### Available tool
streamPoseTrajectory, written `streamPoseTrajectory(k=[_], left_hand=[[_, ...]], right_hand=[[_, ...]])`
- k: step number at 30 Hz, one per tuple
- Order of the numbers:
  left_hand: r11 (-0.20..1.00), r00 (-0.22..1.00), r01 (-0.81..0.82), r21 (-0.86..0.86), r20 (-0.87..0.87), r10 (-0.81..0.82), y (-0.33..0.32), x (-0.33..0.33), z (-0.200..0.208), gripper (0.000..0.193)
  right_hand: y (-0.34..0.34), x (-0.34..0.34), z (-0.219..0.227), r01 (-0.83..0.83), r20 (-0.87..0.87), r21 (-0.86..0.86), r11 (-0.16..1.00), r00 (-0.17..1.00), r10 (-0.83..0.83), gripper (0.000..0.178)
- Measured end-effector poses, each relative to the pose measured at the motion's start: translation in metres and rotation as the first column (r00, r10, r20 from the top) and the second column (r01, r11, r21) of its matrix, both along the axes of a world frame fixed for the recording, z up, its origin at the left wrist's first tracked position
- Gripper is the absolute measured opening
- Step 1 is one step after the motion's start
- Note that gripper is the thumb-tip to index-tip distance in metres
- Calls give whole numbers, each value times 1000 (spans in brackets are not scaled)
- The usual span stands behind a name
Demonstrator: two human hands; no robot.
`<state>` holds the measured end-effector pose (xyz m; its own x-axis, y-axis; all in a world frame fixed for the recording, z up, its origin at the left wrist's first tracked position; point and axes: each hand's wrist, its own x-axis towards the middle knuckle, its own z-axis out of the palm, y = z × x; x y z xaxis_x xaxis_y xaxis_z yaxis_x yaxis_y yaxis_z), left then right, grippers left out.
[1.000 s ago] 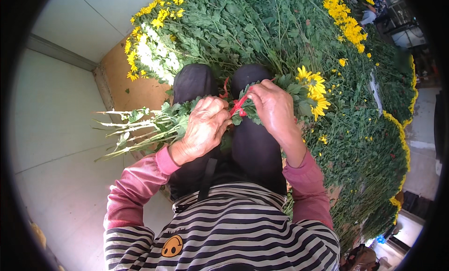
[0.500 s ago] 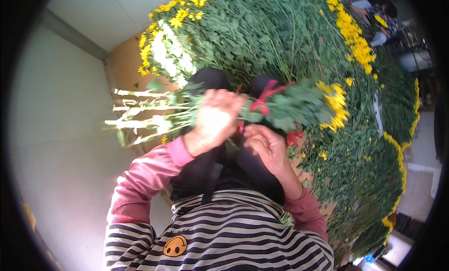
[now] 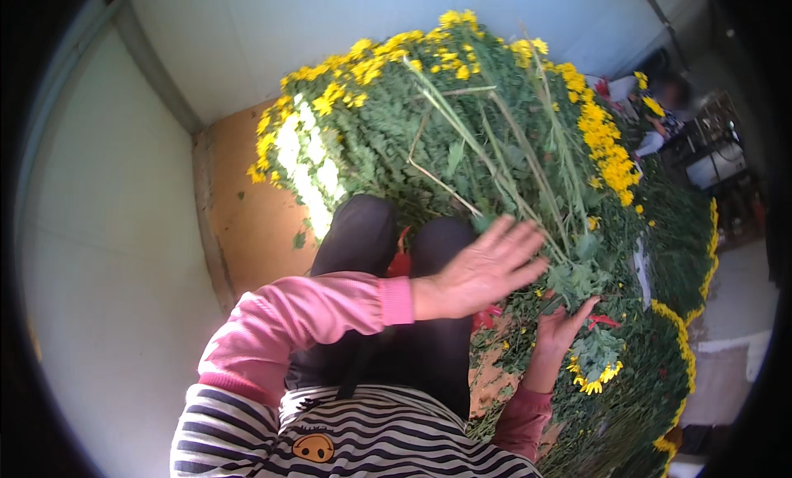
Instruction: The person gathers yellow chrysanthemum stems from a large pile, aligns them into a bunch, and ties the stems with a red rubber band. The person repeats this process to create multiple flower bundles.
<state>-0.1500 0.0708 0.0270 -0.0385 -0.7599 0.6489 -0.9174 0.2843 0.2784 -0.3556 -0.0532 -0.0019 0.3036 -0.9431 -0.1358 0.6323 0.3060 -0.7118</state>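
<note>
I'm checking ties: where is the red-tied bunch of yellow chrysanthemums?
In the head view, right of centre: the red-tied bunch is in the right hand, right of the open left hand.

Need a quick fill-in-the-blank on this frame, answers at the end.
1. The hand gripping the bunch is the person's ____ one.
2. The tie on that bunch is ____.
3. Its blooms are ____.
4. The person's shirt has dark and light ____.

Missing words: right; red; yellow; stripes.

Left hand: back up, fingers splayed
Right hand: cupped, thumb apart
Left forearm: across thighs
</note>
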Motion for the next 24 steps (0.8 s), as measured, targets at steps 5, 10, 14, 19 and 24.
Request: streamPoseTrajectory(k=[5,10,14,19,24], left_hand=[[969,984,-169,181,79,157,-6,37,-17,67],[838,952,-303,454,103,288,-17,88,-49,51],[844,909,-247,475,-188,372,-37,107,-54,35],[912,941,-268,312,-121,317,-96,110,-49,49],[927,987,-151,343,-1,161,-143,91,-23,38]], right_hand=[[-18,-51,-29,162,-4,130,978,987,-163,55],[-24,-91,-69,257,-5,214,943,965,-262,50],[-20,-112,-91,294,7,217,931,953,-302,53],[-12,-127,-95,308,-29,230,923,950,-310,54],[-3,-138,-85,310,13,258,915,946,-324,58]])
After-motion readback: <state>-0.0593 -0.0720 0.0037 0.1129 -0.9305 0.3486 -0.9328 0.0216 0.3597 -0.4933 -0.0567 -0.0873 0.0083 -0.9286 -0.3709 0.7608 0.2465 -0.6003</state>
